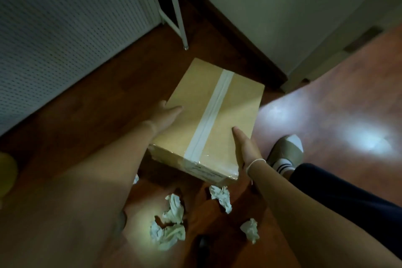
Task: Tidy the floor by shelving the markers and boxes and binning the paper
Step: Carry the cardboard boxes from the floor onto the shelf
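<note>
A brown cardboard box (217, 102) with a white tape strip along its top is held above the wooden floor. My left hand (166, 115) presses its left side with the thumb lying on top. My right hand (245, 146) grips the right side near the front corner, fingers hidden under the edge. Several crumpled white paper balls lie on the floor below: a big one (168, 235), one above it (174, 206), one under the box's front corner (221, 197), and a small one (251, 230). A dark object, possibly a marker (203, 246), lies between them, blurred.
A white perforated panel (65, 39) fills the left side. White metal shelf legs (178, 6) stand behind the box. A white wall and dark baseboard (228, 28) run at the back right. My foot in a beige slipper (285, 150) stands right of the box.
</note>
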Tool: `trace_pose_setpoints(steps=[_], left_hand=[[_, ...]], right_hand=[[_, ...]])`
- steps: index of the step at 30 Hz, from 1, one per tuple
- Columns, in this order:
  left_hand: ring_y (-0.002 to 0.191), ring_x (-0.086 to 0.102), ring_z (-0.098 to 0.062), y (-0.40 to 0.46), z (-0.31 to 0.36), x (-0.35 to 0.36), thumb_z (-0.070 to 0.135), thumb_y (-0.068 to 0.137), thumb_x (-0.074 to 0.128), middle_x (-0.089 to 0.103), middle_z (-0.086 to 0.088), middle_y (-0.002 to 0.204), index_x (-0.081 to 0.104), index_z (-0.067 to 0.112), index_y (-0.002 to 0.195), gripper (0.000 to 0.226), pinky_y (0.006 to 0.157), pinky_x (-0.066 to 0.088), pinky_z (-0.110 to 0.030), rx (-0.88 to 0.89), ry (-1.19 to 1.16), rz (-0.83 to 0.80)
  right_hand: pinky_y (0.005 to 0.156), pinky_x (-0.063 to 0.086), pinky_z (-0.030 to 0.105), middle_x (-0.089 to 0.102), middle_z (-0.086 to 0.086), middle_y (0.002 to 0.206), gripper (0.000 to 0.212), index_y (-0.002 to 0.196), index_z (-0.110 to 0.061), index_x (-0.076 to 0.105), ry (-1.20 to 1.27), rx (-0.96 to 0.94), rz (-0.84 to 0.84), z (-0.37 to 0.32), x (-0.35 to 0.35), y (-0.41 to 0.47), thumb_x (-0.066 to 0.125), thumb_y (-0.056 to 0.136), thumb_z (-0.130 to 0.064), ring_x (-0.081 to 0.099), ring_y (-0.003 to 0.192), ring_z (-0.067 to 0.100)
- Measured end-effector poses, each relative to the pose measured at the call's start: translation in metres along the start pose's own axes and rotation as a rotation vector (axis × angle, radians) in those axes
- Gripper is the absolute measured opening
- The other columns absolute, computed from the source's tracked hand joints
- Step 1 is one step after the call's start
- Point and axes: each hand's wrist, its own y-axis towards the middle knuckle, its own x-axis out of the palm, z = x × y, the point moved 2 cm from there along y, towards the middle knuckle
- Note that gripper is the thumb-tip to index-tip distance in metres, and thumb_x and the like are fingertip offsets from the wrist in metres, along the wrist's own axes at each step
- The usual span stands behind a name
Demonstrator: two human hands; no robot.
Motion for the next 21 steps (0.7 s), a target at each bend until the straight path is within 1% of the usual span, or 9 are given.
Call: trace_pose_setpoints(steps=[2,5,9,12,13,14,16,18,21], left_hand=[[0.118,0.054,-0.028,-0.019,0.006,-0.020,0.052,0.083,0.058,0.054,-0.004,0.131,0.044,0.019,0.135,0.063,0.099,0.045,-0.043,0.036,0.003,0.010],[0.115,0.055,-0.027,-0.066,0.022,-0.057,0.054,0.076,0.065,0.054,-0.002,0.128,0.042,0.020,0.135,0.072,0.098,0.046,-0.041,0.116,-0.079,0.080],[0.118,0.053,-0.025,-0.134,0.051,-0.098,0.043,0.077,0.071,0.053,-0.002,0.128,0.040,0.018,0.138,0.073,0.097,0.044,-0.037,0.269,-0.246,0.126],[0.115,0.056,-0.021,-0.187,0.073,-0.129,0.051,0.067,0.073,0.055,-0.002,0.132,0.043,0.015,0.136,0.084,0.097,0.047,-0.034,0.405,-0.325,0.142],[0.109,0.059,-0.020,-0.206,0.080,-0.140,0.049,0.070,0.072,0.059,-0.003,0.126,0.047,0.014,0.131,0.075,0.090,0.051,-0.028,0.449,-0.353,0.164],[0.099,0.062,-0.018,-0.230,0.086,-0.152,0.043,0.078,0.069,0.063,-0.003,0.115,0.049,0.013,0.124,0.059,0.077,0.054,-0.021,0.489,-0.384,0.185],[0.083,0.064,-0.014,-0.264,0.097,-0.168,0.035,0.088,0.060,0.066,-0.002,0.099,0.051,0.012,0.123,0.043,0.056,0.050,-0.017,0.546,-0.429,0.176],[0.089,0.064,-0.015,-0.301,0.107,-0.186,0.035,0.092,0.055,0.067,-0.004,0.105,0.051,0.011,0.129,0.044,0.061,0.048,-0.022,0.627,-0.466,0.188],[0.116,0.052,-0.014,-0.352,0.113,-0.209,0.034,0.093,0.051,0.058,-0.002,0.128,0.052,0.013,0.132,0.044,0.075,0.044,-0.023,0.730,-0.517,0.224]], right_hand=[[0.082,0.054,0.040,0.067,0.011,0.116,0.058,0.124,-0.016,0.054,0.004,-0.014,-0.078,-0.026,0.004,-0.018,0.065,0.075,-0.044,0.065,0.101,0.030],[0.076,0.053,0.036,0.065,0.017,0.117,0.053,0.122,-0.010,0.055,0.043,-0.080,-0.194,-0.070,0.010,-0.062,0.059,0.079,-0.040,0.064,0.099,0.033],[0.072,0.050,0.033,0.067,0.013,0.091,0.036,0.104,-0.008,0.065,0.052,-0.216,-0.308,-0.130,0.009,-0.137,0.050,0.087,-0.036,0.063,0.078,0.027],[0.075,0.050,0.035,0.067,0.014,0.096,0.046,0.113,-0.007,0.065,0.064,-0.336,-0.341,-0.173,0.007,-0.189,0.051,0.084,-0.041,0.063,0.082,0.030],[0.073,0.050,0.034,0.067,0.014,0.093,0.045,0.112,-0.007,0.065,0.075,-0.389,-0.371,-0.187,0.007,-0.210,0.048,0.086,-0.040,0.064,0.080,0.030],[0.070,0.049,0.033,0.068,0.013,0.087,0.042,0.107,-0.007,0.065,0.080,-0.439,-0.406,-0.198,0.008,-0.234,0.045,0.088,-0.040,0.065,0.074,0.028],[0.063,0.046,0.031,0.070,0.008,0.071,0.037,0.094,-0.010,0.066,0.097,-0.494,-0.463,-0.215,0.007,-0.270,0.041,0.092,-0.038,0.064,0.064,0.024],[0.060,0.044,0.030,0.070,0.005,0.059,0.035,0.090,-0.014,0.064,0.117,-0.569,-0.517,-0.228,0.009,-0.309,0.040,0.093,-0.038,0.063,0.060,0.022],[0.062,0.045,0.032,0.070,0.004,0.058,0.034,0.092,-0.014,0.063,0.147,-0.646,-0.575,-0.240,0.015,-0.356,0.040,0.093,-0.038,0.065,0.057,0.022]])
